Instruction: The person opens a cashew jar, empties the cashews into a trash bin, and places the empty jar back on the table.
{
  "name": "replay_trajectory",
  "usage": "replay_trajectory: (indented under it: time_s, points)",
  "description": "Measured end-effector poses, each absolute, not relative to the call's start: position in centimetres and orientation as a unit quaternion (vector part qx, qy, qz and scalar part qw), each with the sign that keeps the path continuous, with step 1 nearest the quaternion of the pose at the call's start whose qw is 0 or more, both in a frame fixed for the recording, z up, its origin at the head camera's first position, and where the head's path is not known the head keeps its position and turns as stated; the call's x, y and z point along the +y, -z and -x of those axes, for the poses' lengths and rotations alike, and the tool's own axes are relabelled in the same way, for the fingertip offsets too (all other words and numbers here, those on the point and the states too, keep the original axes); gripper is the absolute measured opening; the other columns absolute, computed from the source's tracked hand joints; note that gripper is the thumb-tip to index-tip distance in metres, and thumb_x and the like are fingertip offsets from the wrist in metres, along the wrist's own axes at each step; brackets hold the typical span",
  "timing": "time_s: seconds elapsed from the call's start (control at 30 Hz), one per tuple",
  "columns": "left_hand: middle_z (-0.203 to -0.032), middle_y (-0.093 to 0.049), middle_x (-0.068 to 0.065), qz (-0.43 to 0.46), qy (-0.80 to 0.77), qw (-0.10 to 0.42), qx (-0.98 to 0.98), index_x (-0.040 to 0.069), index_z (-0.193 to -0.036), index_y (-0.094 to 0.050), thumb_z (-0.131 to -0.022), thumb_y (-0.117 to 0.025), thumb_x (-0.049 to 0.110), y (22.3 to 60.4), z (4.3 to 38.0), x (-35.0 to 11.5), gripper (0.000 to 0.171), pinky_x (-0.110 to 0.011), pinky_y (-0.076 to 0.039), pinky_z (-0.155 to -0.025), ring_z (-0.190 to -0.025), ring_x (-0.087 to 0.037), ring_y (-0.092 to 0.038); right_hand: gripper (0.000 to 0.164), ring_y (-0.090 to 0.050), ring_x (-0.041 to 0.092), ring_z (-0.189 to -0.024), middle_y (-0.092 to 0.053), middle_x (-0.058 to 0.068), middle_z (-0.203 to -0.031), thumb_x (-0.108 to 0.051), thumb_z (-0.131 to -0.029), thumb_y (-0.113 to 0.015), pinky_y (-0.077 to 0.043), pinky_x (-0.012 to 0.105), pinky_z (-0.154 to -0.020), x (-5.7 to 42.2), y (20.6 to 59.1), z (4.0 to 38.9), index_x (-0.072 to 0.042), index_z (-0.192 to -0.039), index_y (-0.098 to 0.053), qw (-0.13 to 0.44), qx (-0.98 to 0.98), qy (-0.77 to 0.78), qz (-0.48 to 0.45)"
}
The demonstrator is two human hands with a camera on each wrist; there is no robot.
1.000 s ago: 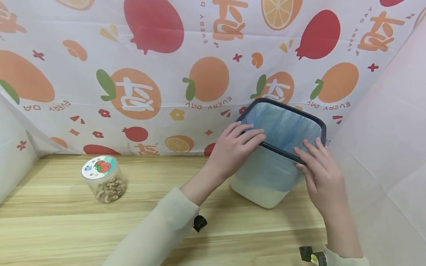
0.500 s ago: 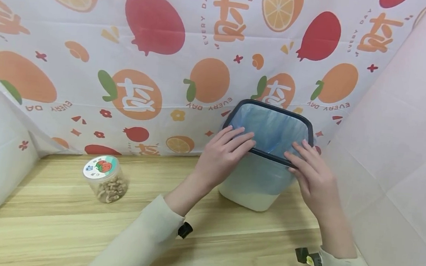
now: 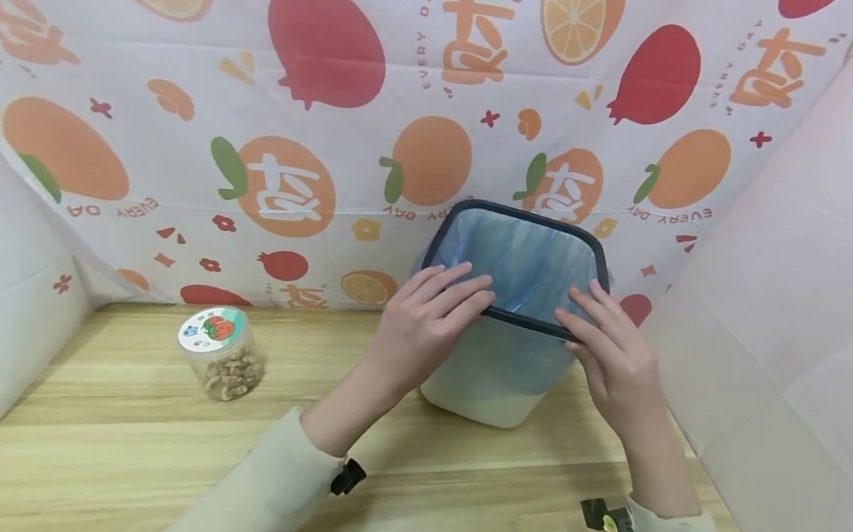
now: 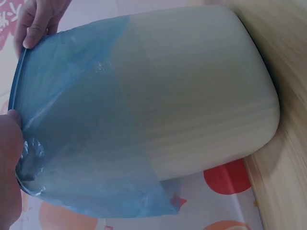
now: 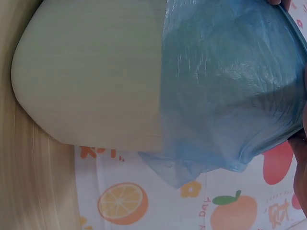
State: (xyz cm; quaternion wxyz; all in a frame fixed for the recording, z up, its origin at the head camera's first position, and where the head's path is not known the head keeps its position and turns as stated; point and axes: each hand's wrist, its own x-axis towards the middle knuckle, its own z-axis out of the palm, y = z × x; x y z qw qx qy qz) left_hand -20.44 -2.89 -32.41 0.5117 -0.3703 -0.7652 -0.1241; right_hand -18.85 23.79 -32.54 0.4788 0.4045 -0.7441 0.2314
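Note:
A cream trash can [image 3: 476, 397] stands on the table, its black rim [image 3: 523, 320] uppermost. Inside it is a blue plastic trash bag [image 3: 521, 253], folded over the rim and hanging down the outer wall. My left hand [image 3: 422, 324] grips the near left part of the rim, fingers reaching over the edge. At the near right corner my right hand [image 3: 614, 360] holds the rim too, with its thumb on the outside. In the left wrist view, the loose lower edge of the bag [image 4: 144, 203] sticks out from the wall.
A clear jar [image 3: 233, 372] of brown pieces with a printed lid stands to the left on the wooden table [image 3: 119, 442]. Behind is a fruit-print cloth [image 3: 425, 90], and a pale cloth wall [image 3: 790, 328] rises at the right.
The trash can has shifted left, away from the right wall, with both hands still on its rim. The head view has turned slightly. The jar stays in its place.

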Motion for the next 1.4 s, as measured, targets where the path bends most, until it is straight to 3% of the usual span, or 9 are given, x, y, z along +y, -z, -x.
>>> replay_trajectory:
  time_s: [0.3, 0.83, 1.4]
  points:
    - [-0.119, -0.073, 0.000, 0.355, 0.131, 0.509, -0.773, 0.016, -0.112, -0.075, -0.095, -0.068, 0.010, 32.1, 18.8, -4.1, 0.020, -0.044, -0.043, -0.110, -0.123, -0.024, -0.063, 0.034, -0.055, 0.047, -0.125, -0.067, 0.023, -0.123, -0.027, -0.101, -0.057, -0.042, 0.048, -0.110, 22.5, 32.5, 19.1, 0.000, -0.112, -0.074, 0.480, -0.726, -0.248, -0.425]
    - [-0.116, -0.074, 0.000, 0.331, 0.143, 0.529, -0.768, 0.015, -0.109, -0.075, -0.092, -0.072, 0.015, 32.1, 16.7, -5.9, 0.017, -0.047, -0.049, -0.101, -0.114, -0.024, -0.067, 0.035, -0.049, 0.051, -0.130, -0.062, 0.023, -0.132, -0.029, -0.102, -0.053, -0.037, 0.049, -0.115, 20.5, 33.0, 19.3, -0.005, -0.120, -0.071, 0.453, -0.733, -0.264, -0.433]
    - [-0.114, -0.074, -0.002, 0.310, 0.151, 0.546, -0.763, 0.013, -0.113, -0.075, -0.095, -0.067, 0.013, 31.8, 14.9, -8.0, 0.020, -0.047, -0.052, -0.093, -0.105, -0.026, -0.069, 0.042, -0.046, 0.048, -0.134, -0.055, 0.024, -0.141, -0.032, -0.104, -0.051, -0.035, 0.043, -0.116, 17.9, 33.1, 19.8, -0.003, -0.130, -0.065, 0.439, -0.737, -0.274, -0.434]
